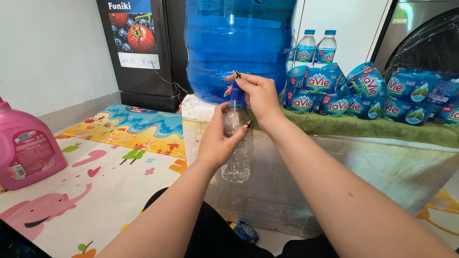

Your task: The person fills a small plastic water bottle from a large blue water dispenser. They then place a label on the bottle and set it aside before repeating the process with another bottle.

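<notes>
My left hand (218,139) is wrapped around the upper body of a clear, empty plastic bottle (237,165), held upright under the front of a big blue water jug (239,43). At the bottle's mouth my right hand (258,93) pinches a small blue tap or cap (236,93) on the jug's lower front. The jug stands on a white foam box (382,172).
Many small labelled water bottles (334,91) lie and stand on a green cloth (382,128) on the box. A pink detergent jug (28,148) stands at left on a colourful play mat (105,172). A dark fridge (143,48) is behind. A crumpled label (246,231) lies near my legs.
</notes>
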